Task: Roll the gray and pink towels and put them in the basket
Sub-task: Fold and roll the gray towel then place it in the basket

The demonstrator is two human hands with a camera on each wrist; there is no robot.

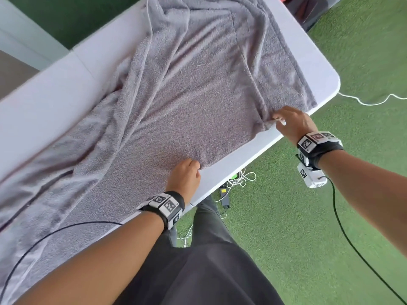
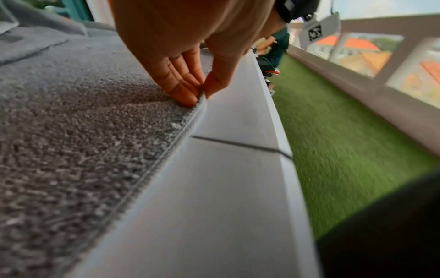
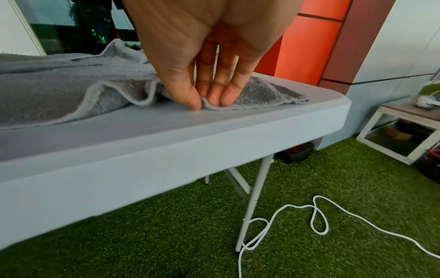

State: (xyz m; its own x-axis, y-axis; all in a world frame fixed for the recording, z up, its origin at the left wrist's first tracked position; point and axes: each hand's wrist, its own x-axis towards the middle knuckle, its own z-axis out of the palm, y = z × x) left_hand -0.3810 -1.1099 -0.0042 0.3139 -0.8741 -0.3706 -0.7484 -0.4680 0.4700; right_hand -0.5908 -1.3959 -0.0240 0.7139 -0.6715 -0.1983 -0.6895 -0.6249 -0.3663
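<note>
Gray towel (image 1: 187, 89) lies spread and creased across the white folding worktop (image 1: 55, 102), its near hem running along the edge closest to the person. A ridge of folds runs lengthwise through the cloth, and the far end is bunched.

Left hand (image 1: 185, 175) is at the near hem, about midway along it. In the left wrist view the fingers (image 2: 183, 94) and thumb meet on the hem and pinch it, lifting the edge slightly off the worktop.

Right hand (image 1: 290, 122) is farther along the same hem, near the rounded corner of the worktop. In the right wrist view its thumb and fingers (image 3: 214, 96) close on a small raised fold of the hem; the towel corner beyond lies flat.

Both wrists carry black bands (image 1: 167, 205) fitted with white blocks bearing square black-and-white coded markers. No readable lettering shows on the towel or worktop.

Green artificial turf (image 1: 330, 238) covers the floor. A white cord (image 3: 316, 218) lies looped on it near the worktop leg (image 3: 252, 203), and a thin black cable (image 1: 352, 238) trails from the right wrist unit. The pink towel and basket cannot be made out in any view.
</note>
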